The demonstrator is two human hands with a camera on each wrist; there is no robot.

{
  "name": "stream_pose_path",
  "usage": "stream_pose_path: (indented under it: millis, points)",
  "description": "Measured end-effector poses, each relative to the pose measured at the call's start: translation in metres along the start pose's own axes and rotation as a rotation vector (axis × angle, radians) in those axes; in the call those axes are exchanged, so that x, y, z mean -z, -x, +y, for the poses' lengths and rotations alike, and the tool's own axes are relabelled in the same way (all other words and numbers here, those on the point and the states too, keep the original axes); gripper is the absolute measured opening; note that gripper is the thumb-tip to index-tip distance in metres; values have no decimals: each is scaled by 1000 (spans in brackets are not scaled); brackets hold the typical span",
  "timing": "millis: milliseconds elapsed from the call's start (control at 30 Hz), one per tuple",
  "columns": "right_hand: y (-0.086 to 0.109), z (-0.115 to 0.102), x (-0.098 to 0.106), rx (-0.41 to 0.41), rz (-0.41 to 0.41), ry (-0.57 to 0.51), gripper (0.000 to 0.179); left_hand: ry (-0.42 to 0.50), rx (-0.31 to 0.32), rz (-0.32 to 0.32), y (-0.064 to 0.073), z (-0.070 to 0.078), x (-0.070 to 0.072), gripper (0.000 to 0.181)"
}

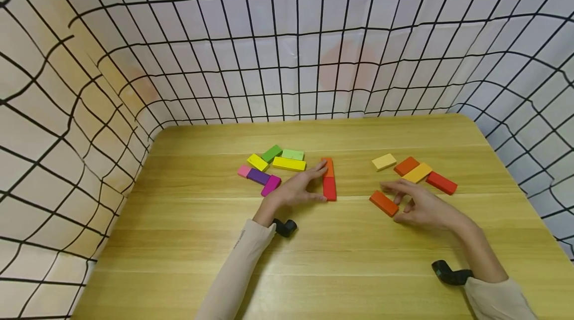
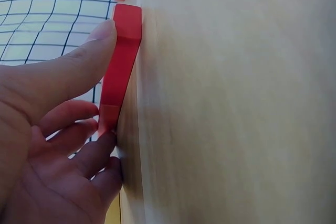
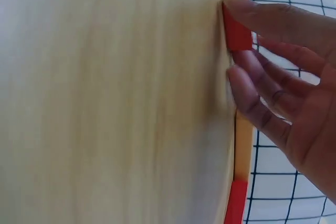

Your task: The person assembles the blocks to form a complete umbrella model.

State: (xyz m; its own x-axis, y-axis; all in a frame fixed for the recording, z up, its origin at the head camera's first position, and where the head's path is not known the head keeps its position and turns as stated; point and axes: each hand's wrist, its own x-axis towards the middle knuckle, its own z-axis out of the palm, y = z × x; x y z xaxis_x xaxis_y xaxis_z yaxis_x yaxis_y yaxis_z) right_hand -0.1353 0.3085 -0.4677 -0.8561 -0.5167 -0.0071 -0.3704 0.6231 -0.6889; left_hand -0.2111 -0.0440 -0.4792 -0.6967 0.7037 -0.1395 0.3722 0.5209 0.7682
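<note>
A red block (image 1: 329, 189) and an orange block (image 1: 329, 166) lie end to end in a row on the table. My left hand (image 1: 293, 188) lies beside them, its thumb touching the red block's near end and its other fingers at the orange one. In the left wrist view, the thumb covers part of the red block (image 2: 121, 61). My right hand (image 1: 423, 205) holds an orange-red block (image 1: 383, 203) loosely by its edges. The right wrist view shows the thumb over this block (image 3: 237, 32), with the other fingers beside it, partly blurred.
Left of the row lie yellow (image 1: 289, 163), green (image 1: 271, 153), purple (image 1: 258, 176), magenta (image 1: 271, 185) and pink blocks. Beyond my right hand are pale yellow (image 1: 383, 162), orange, amber (image 1: 417, 172) and red blocks (image 1: 441, 183). A black wire grid (image 1: 296, 66) borders the wooden table.
</note>
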Motion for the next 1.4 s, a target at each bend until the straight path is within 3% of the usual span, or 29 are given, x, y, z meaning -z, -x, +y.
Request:
stream_pose_path:
  millis: [100, 400, 667, 833, 1067, 1267, 1400]
  points:
    - [-5, -2, -2, 20, -39, -18, 74, 2, 0, -1, 0, 0, 1, 85]
    - [-17, -2, -4, 15, -118, -52, 63, 12, -8, -6, 1, -1, 2, 82]
    - [-29, -16, -19, -2, -58, -35, 59, 19, -1, -14, 1, -2, 2, 79]
    - [-40, -38, -35, 23, -33, 23, 59, 9, -17, -19, 0, -3, 3, 78]
    - [-52, -65, -56, -12, -36, 88, 63, 0, -26, -19, -1, -3, 3, 76]
    - [-57, -77, -70, -44, -15, 180, 65, 0, -16, -24, 0, -3, 4, 76]
    - [-58, -80, -72, -22, 2, 223, 66, 7, -9, -23, 0, -2, 4, 75]
